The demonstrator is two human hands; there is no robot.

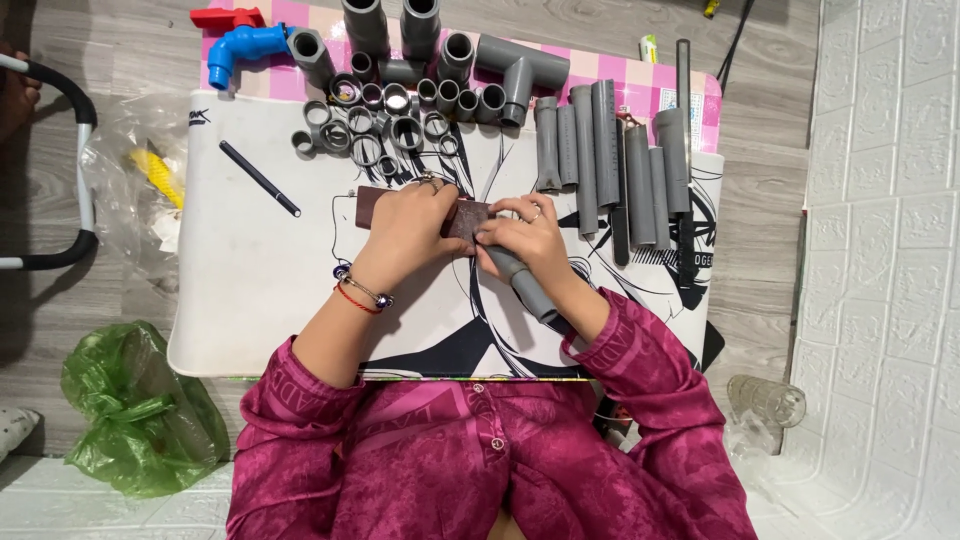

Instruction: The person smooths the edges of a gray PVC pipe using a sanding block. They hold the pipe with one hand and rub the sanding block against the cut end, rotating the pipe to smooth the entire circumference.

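Observation:
My left hand (405, 232) presses flat on a dark brown sheet of sandpaper (372, 204) lying on a white printed mat (250, 290). My right hand (528, 238) grips a short grey plastic pipe (528, 287), its end held against the right part of the sandpaper. The pipe slants back toward my right wrist. Beaded and red bracelets circle my left wrist.
Grey pipe lengths (605, 160) lie in a row at the right of the mat. Grey fittings and rings (400, 95) crowd the far edge, beside a blue tap (243, 47). A black pen (259, 178) lies left. A green plastic bag (140, 410) sits on the floor.

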